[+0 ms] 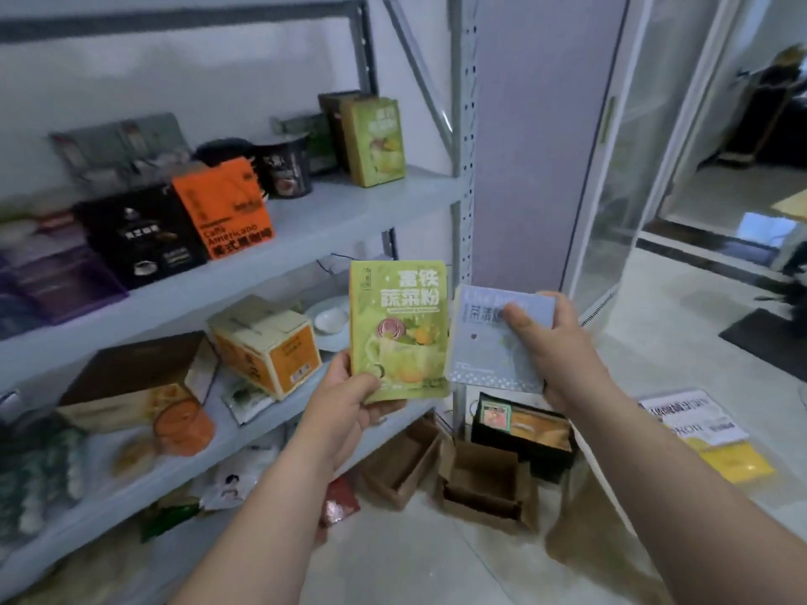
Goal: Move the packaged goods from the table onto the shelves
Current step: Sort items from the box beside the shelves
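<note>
My left hand [349,403] grips the bottom corner of a green box [399,325] printed with vegetables and holds it upright. Beside it, my right hand [550,338] pinches a pale blue box [480,347] with the thumb across its front. Both boxes hang in the air before the right end of the grey metal shelves [332,220]. A matching green box [375,141] stands on the upper shelf at its right end.
The upper shelf holds an orange coffee box [227,207], a black box [139,233] and a dark cup [284,168]. Lower shelves carry an orange-white carton [266,347] and loose packets. Open cardboard boxes [480,486] lie on the floor by the shelf post [465,124]. Glass doors stand at right.
</note>
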